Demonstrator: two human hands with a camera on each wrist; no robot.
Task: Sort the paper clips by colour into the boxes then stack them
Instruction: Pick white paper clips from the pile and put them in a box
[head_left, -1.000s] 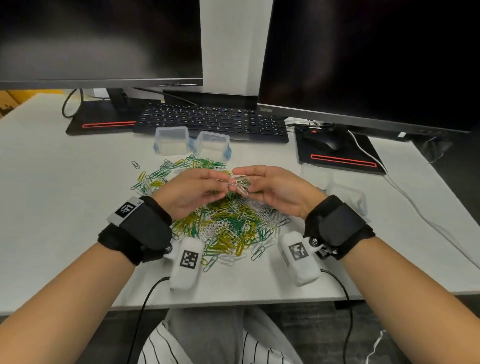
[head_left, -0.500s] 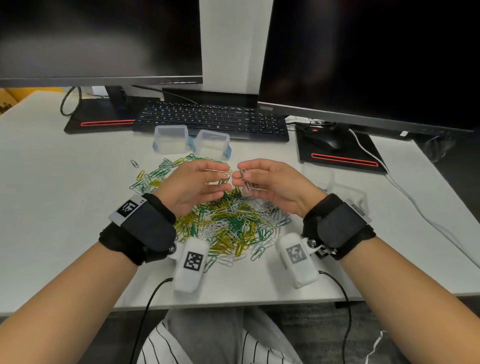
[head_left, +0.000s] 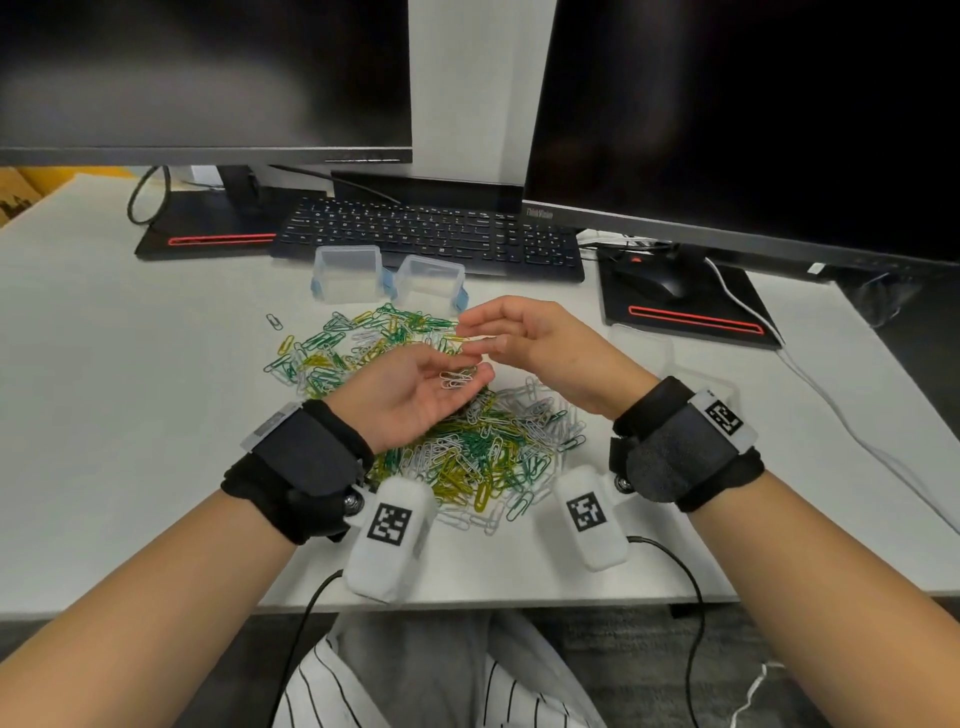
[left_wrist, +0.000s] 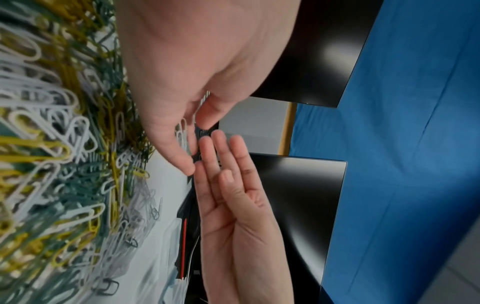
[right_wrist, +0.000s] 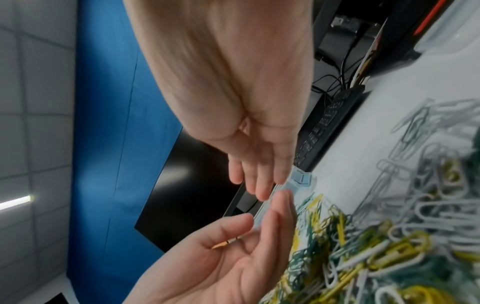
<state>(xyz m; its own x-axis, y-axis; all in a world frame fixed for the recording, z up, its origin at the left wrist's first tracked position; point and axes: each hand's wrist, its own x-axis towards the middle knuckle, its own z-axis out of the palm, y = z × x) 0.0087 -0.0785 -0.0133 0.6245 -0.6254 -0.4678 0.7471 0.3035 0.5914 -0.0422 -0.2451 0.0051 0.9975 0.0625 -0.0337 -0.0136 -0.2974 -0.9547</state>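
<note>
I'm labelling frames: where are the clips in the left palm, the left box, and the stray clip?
white clips (head_left: 456, 379), head view, bundle's middle.
left box (head_left: 347, 273), head view, front wall.
stray clip (head_left: 274, 322), head view, its middle.

White desk (head_left: 104, 415), two dark monitors (head_left: 208, 78), blue partition (left_wrist: 415, 144), grey tiled wall (right_wrist: 31, 102)

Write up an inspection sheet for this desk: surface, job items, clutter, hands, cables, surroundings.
Surface: white desk, one mixed heap in the middle.
Job items: paper clip pile of green, yellow and white, unsorted; two clear boxes side by side behind it, upside down; more clear plastic pieces on the right, unclear what they are.
Clutter: keyboard, mouse on its pad.
Hands: left hand palm up, white clips on it; right hand open, fingertips near the left's.
Cables: white cable across the right side; black wrist-camera leads at the front edge.
Surroundings: two dark monitors.
</note>
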